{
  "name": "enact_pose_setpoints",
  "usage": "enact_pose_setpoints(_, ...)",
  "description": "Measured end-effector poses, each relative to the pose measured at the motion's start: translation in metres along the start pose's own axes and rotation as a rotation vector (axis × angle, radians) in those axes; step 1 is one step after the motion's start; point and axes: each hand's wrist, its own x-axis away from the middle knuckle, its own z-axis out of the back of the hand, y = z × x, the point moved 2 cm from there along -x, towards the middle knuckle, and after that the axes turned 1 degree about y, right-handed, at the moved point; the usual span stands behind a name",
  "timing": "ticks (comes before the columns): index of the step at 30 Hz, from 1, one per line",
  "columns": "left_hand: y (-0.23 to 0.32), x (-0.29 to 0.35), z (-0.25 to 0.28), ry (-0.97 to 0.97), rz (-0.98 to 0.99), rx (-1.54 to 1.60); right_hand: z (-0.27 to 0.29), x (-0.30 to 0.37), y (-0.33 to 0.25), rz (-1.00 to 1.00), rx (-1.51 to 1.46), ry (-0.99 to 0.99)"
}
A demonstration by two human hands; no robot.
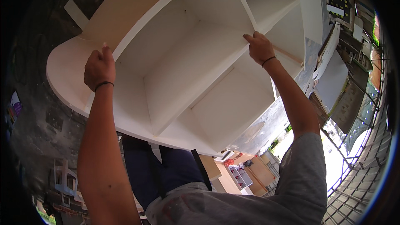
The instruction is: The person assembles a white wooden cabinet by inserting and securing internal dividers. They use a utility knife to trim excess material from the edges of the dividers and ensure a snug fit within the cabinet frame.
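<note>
Left hand: our left hand is at the cabinet's side, at its long curved edge, fingers curled in and thumb pointing up; whether it clamps on the edge, we cannot tell.
Right hand: our right hand is closed on the front edge of a partition, right beside the spot where partitions cross.
Between the hands: they are well apart, with open compartments of the cabinet between them.
Wrists: we wear a thin dark band on the left one and another like it on the right.
Cabinet: the white cabinet is in front of us, filling the upper middle of the view, its open side toward us and its long partition running aslant from lower left to upper right.
Side panel: a tan, curved panel runs along the cabinet's upper left, its lower end rounded and paler.
Clothes: we have on a grey shirt and dark blue trousers, the cabinet's near edge just in front of our legs.
Floor: to our left the dark floor is stained; a white strip shows beside the tan panel.
Right side: boards lean and pile up, with a metal grid lower down.
Behind: a grey tray holds red things, too small to tell.
</note>
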Motion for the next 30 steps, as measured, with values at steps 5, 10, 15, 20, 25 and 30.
enact_pose_setpoints(5,0.000,0.001,0.002,-0.017,0.005,-0.021,-0.005,0.050,-0.140,0.013,-0.175,-0.031)
enact_pose_setpoints(10,0.006,0.001,0.003,-0.062,-0.002,-0.022,-0.008,0.116,-0.289,0.202,-0.460,-0.333)
enact_pose_setpoints(15,0.001,0.001,0.002,-0.044,0.012,-0.048,0.008,0.046,-0.149,-0.155,-0.262,-0.150)
enact_pose_setpoints(20,0.002,-0.001,0.000,-0.031,-0.015,-0.023,0.018,-0.001,0.020,-0.053,0.240,-0.115)
enact_pose_setpoints(25,-0.002,-0.002,-0.001,-0.041,-0.017,-0.030,0.015,-0.014,0.028,0.065,0.280,-0.184)
enact_pose_setpoints(30,0.000,-0.002,0.000,-0.051,0.015,-0.025,0.004,-0.003,0.005,-0.116,0.032,-0.126)
